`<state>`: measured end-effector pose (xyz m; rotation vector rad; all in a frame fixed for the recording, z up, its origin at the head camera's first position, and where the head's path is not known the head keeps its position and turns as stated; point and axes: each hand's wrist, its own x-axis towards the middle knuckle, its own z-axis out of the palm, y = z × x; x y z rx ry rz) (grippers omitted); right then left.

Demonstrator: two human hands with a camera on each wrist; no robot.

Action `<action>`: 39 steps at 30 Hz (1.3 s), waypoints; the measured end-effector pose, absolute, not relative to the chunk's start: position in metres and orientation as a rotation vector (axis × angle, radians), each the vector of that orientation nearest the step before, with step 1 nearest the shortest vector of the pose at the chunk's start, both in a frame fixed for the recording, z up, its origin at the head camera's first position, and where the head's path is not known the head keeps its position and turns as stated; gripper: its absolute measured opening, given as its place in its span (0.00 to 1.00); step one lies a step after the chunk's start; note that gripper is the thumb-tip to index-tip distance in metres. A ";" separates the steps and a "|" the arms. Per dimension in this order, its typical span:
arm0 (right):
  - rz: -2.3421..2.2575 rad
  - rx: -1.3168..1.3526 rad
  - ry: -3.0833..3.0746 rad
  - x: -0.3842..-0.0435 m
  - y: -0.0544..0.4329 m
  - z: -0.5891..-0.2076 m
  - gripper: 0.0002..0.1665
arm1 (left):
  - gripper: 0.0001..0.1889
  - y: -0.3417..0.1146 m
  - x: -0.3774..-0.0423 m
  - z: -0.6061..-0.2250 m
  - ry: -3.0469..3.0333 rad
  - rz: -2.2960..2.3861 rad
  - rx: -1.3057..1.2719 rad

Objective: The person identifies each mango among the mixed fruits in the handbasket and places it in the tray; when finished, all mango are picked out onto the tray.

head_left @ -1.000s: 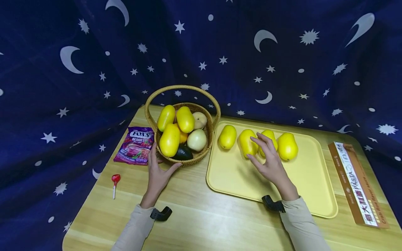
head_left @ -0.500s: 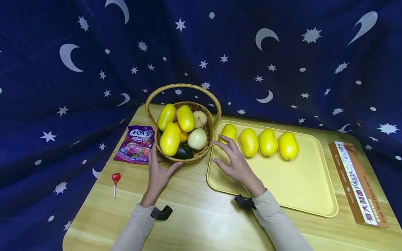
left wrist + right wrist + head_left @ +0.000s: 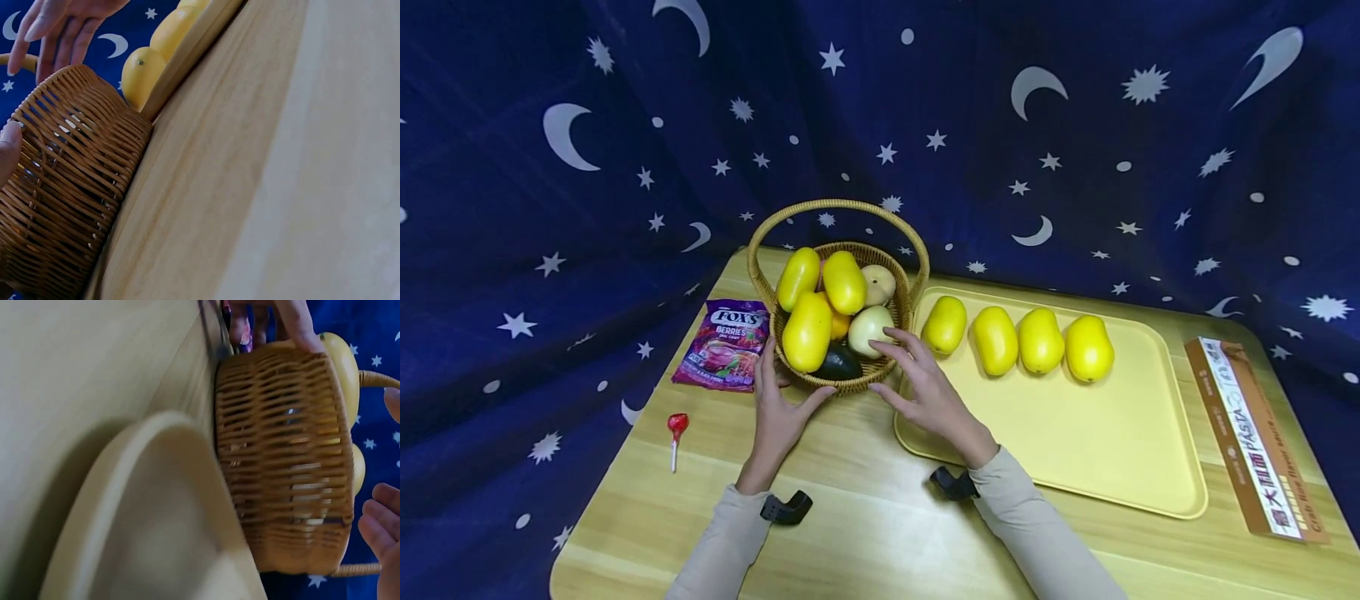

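A wicker basket with a tall handle stands at the back left of the table. Three yellow mango-like fruits lie in it, with a pale round fruit, a dark avocado-like one and a tan one. My left hand grips the basket's near left side, its thumb on the rim in the right wrist view. Over the near right rim hovers my right hand, fingers spread beside the pale fruit; nothing is held. Whether its fingertips touch that fruit I cannot tell.
Right of the basket lies a yellow tray with several yellow mango-like fruits in a row. A long pasta box is at the far right. A purple candy bag and red lollipop sit on the left.
My right hand has swept left from above the tray's fruits to the basket's near right rim. My left hand stays on the basket, and the fruits have not moved.
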<state>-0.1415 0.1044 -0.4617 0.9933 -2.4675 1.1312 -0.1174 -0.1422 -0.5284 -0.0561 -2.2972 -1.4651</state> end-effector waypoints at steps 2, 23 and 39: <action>1.122 1.012 -2.473 -0.143 0.099 -0.460 0.35 | 0.62 -0.143 -0.118 -0.528 -2.295 -1.461 -0.053; 1.135 1.203 -2.559 -0.170 0.023 -0.440 0.33 | 0.59 -0.144 -0.115 -0.528 -2.324 -1.398 -0.104; 1.100 1.150 -2.531 -0.176 0.014 -0.447 0.33 | 0.59 -0.145 -0.118 -0.531 -2.318 -1.368 -0.118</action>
